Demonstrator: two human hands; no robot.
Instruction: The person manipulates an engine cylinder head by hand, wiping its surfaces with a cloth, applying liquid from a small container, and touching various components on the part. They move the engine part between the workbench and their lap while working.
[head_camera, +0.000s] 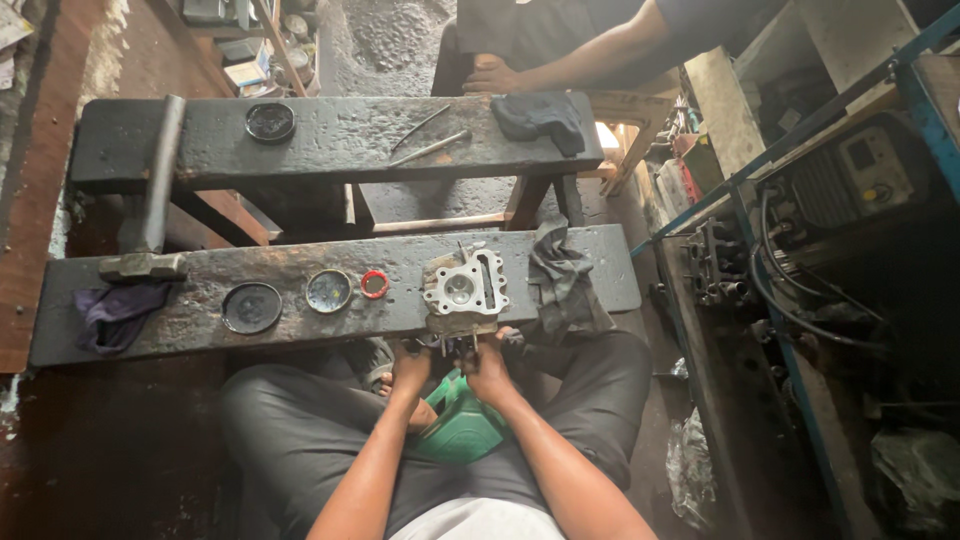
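Seated at a low, grimy dark desk, knees in dark trousers under its near edge. Both hands raised to the near side of a metal cylinder head, which lies flat on the desk near its right half, overhanging the front edge slightly. Left hand and right hand both touching the underside edge of the cylinder head, fingers curled there; cannot tell whether either grip is closed around anything, fingertips hidden beneath the part. Just below the hands, in the lap, a green plastic container.

Left of the cylinder head on the same desk: a small red ring, a round shallow dish, then a dark round lid. At the far left end, a purple rag beside a hammer with its head on the desk and its handle leaning back. Right of the cylinder head, a crumpled grey rag.

Beyond, a second dark desk parallel to the first, carrying another round lid, two thin metal rods and a dark cloth. Behind it, another person's arm, hand resting on a knee.

Cramped workshop: dirty concrete floor, blue-framed metal shelving on the right holding cables and machine parts.
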